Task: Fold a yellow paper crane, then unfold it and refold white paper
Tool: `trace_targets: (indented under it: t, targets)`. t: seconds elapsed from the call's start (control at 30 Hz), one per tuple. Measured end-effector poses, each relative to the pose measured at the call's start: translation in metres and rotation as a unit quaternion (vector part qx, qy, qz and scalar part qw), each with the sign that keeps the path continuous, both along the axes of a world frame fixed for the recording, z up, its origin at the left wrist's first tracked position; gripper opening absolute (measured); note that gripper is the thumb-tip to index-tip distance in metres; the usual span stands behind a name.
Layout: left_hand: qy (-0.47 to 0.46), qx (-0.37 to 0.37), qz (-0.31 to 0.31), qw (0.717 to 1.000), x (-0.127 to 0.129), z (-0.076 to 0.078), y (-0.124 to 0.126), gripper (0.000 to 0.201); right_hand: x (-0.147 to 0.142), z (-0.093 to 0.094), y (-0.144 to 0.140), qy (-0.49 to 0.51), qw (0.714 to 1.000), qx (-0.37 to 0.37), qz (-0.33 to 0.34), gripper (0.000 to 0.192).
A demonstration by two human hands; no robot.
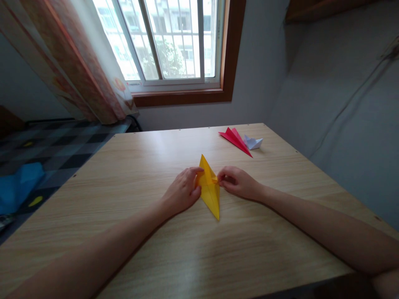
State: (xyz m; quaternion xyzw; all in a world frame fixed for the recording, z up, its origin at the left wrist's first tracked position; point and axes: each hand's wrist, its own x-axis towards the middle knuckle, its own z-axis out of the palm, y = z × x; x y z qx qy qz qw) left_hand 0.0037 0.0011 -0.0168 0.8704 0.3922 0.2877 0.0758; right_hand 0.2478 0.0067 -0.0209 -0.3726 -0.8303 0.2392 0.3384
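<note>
We hold the yellow paper (209, 189) flat on the table (131, 166) with our left hand (183, 192), while our right hand (237, 182) pinches its side flap, so we should press the crease slowly and keep the points aligned.

Home bedroom: curtained window (168, 41), bed (56, 145).

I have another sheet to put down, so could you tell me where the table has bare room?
The table is bare left of the left hand, out to its left edge, and along the near edge between the forearms. Crowded: the middle, where both hands, the right hand included, pinch the yellow paper, and the far right, with the red paper and white paper.
</note>
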Motion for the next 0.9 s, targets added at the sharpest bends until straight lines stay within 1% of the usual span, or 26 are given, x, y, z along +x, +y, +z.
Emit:
trace_targets:
  t: [0.13, 0.3, 0.5, 0.77, 0.9]
  targets:
    - [-0.01, -0.011, 0.015, 1.0, 0.0001, 0.0008, -0.0002, 0.035, 0.0011, -0.0001, 0.0009, -0.011, 1.0, 0.019, 0.01, 0.018]
    - [-0.01, -0.027, 0.014, 0.999, 0.0005, 0.0026, -0.001, 0.032, 0.003, -0.001, 0.0022, -0.015, 0.998, 0.046, 0.033, 0.02]
    - [-0.003, -0.033, 0.013, 0.999, 0.0008, 0.0043, -0.0015, 0.03, 0.0034, -0.0005, 0.0026, -0.021, 0.997, 0.06, 0.044, 0.02]
    - [0.001, -0.02, 0.0, 1.0, 0.0001, 0.0024, 0.0009, 0.028, 0.004, -0.004, 0.0043, -0.017, 0.995, 0.077, 0.053, 0.022]
    - [0.02, -0.007, -0.011, 1.0, 0.0, 0.0031, 0.0019, 0.026, 0.0042, -0.0049, 0.0047, -0.019, 0.995, 0.081, 0.057, 0.02]
